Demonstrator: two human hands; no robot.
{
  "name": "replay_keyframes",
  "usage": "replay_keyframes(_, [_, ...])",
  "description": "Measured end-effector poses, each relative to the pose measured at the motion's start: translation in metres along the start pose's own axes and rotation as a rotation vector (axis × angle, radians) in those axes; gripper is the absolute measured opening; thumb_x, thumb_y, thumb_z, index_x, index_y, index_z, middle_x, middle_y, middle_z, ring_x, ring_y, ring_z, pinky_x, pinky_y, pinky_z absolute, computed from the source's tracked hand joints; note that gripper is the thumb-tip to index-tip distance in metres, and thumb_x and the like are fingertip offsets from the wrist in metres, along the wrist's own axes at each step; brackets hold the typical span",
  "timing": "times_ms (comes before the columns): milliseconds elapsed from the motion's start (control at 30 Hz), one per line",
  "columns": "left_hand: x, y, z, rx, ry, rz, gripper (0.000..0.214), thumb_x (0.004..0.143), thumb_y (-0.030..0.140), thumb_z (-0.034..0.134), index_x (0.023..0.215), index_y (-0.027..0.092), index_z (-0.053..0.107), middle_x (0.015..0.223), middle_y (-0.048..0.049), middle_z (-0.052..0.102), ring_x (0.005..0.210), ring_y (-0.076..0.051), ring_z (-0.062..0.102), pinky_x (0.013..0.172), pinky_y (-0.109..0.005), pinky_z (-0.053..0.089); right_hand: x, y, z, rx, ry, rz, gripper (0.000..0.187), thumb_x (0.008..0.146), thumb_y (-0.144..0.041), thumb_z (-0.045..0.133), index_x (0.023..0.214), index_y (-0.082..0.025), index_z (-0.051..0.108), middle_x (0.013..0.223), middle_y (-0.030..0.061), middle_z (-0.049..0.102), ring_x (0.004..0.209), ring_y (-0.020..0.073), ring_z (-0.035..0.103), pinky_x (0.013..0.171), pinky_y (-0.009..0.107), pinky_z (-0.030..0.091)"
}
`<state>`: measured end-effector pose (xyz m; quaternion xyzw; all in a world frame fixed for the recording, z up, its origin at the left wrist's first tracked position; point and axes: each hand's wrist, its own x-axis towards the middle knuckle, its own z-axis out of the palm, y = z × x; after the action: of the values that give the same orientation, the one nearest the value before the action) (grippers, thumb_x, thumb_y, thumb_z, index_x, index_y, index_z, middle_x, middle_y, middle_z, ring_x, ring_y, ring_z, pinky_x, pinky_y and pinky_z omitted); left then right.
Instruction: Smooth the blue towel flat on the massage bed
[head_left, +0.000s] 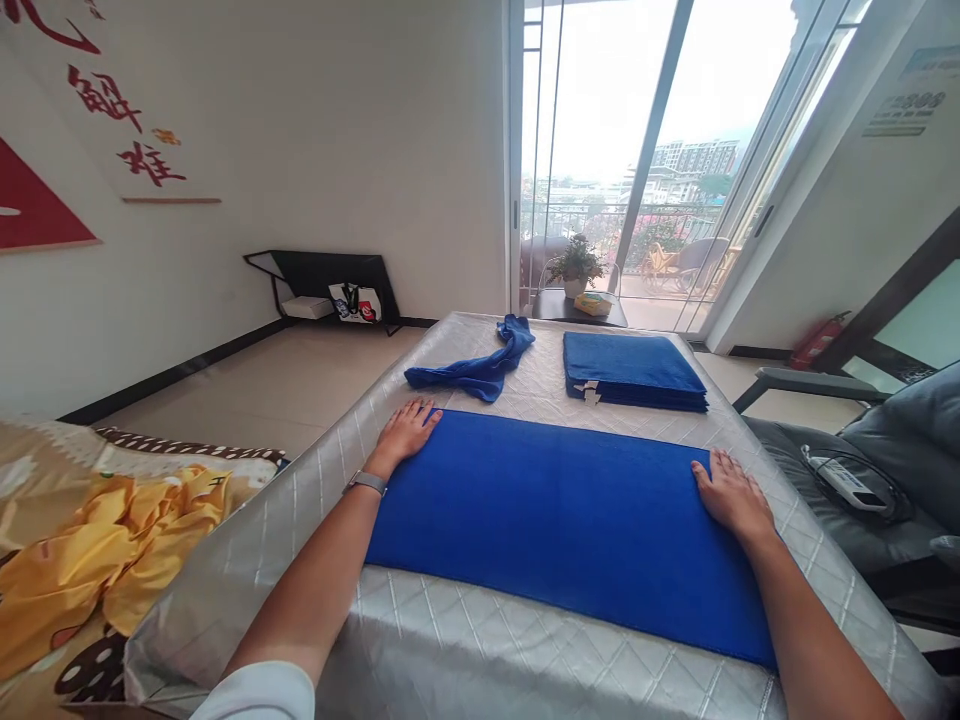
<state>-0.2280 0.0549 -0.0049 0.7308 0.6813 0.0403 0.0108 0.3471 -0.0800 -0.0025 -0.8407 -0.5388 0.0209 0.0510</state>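
Note:
A blue towel (555,520) lies flat as a wide rectangle across the silver quilted table cover (480,605). My left hand (409,432) rests on its far left corner, fingers stretched out. At the far right corner, my right hand (733,490) lies flat along the edge, fingers extended. Neither hand grasps anything. Beyond the towel sits a stack of folded blue towels (630,365) with white tags at the near side. To the left of that stack, a crumpled blue towel (487,365) lies twisted on the cover.
On the left is a bed with yellow fabric (150,530). A grey armchair (810,450) holding a white power strip (847,485) stands close on the right. Behind the table, a small dark table (551,308) bears a potted plant (576,265) before the glass door.

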Motion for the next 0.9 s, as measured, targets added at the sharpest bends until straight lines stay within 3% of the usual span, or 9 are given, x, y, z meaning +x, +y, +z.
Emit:
replay_keyframes(200, [-0.001,-0.001,0.003,-0.019,0.018,-0.019,0.066,0.103,0.055,0.018,0.157,0.017,0.026,0.163,-0.0132,0.022,0.151,-0.026,0.019,0.121,-0.044,0.015,-0.001,0.002,-0.002,-0.037,0.023,-0.003,0.075,0.099,-0.048,0.012,0.154,0.0,0.027,0.162,0.0152,0.027,0.15,0.027,0.022,0.123,0.045,0.017])
replay_keyframes(300, [0.0,0.001,0.005,-0.034,0.037,-0.018,0.067,0.103,0.055,0.02,0.157,0.016,0.028,0.163,-0.0142,0.024,0.151,-0.026,0.02,0.122,-0.044,0.014,-0.007,-0.008,-0.008,-0.094,0.16,-0.074,0.07,0.1,-0.04,0.012,0.15,0.004,0.036,0.158,0.0201,0.034,0.148,0.0293,0.026,0.122,0.047,0.017])
replay_keyframes(400, [0.001,0.001,0.008,-0.051,0.063,-0.029,0.067,0.102,0.057,0.022,0.156,0.018,0.03,0.163,-0.0124,0.025,0.15,-0.027,0.022,0.122,-0.044,0.014,-0.02,-0.042,-0.015,-0.111,0.239,-0.285,0.066,0.101,-0.034,0.012,0.147,0.003,0.041,0.154,0.0212,0.04,0.147,0.0274,0.029,0.122,0.046,0.018])
replay_keyframes(467, [0.001,0.001,0.009,-0.063,0.074,-0.035,0.067,0.102,0.058,0.021,0.156,0.019,0.031,0.163,-0.0111,0.026,0.15,-0.026,0.023,0.122,-0.044,0.014,-0.03,-0.079,-0.016,-0.064,0.161,-0.417,0.064,0.101,-0.035,0.014,0.148,0.0,0.042,0.153,0.0183,0.044,0.146,0.0244,0.032,0.121,0.041,0.022])
replay_keyframes(567, [0.001,0.001,0.009,-0.072,0.084,-0.033,0.067,0.102,0.057,0.021,0.155,0.018,0.032,0.163,-0.0116,0.026,0.15,-0.026,0.023,0.122,-0.044,0.014,-0.042,-0.143,-0.012,-0.005,0.057,-0.589,0.065,0.102,-0.042,0.018,0.152,-0.005,0.037,0.158,0.0146,0.037,0.148,0.0227,0.027,0.123,0.039,0.019])
replay_keyframes(700, [-0.002,0.003,0.006,-0.076,0.09,-0.034,0.065,0.103,0.056,0.022,0.155,0.019,0.034,0.162,-0.01,0.028,0.15,-0.024,0.023,0.122,-0.043,0.014,-0.048,-0.205,-0.001,0.046,-0.088,-0.617,0.069,0.102,-0.049,0.016,0.156,-0.007,0.028,0.163,0.0117,0.025,0.151,0.0213,0.018,0.123,0.039,0.015])
replay_keyframes(800, [-0.002,0.004,0.007,-0.064,0.094,-0.039,0.063,0.103,0.054,0.023,0.154,0.019,0.035,0.161,-0.0095,0.03,0.15,-0.025,0.024,0.122,-0.043,0.016,-0.046,-0.217,0.007,0.022,-0.136,-0.579,0.071,0.102,-0.052,0.015,0.158,-0.009,0.021,0.165,0.0095,0.019,0.152,0.0198,0.012,0.124,0.039,0.011])
replay_keyframes(900, [-0.001,0.004,0.009,-0.05,0.111,-0.03,0.061,0.103,0.053,0.025,0.153,0.019,0.037,0.161,-0.0101,0.031,0.149,-0.026,0.025,0.121,-0.044,0.016,-0.04,-0.2,0.011,-0.019,-0.129,-0.541,0.072,0.101,-0.053,0.013,0.159,-0.01,0.019,0.165,0.0073,0.016,0.152,0.0183,0.01,0.124,0.039,0.008])
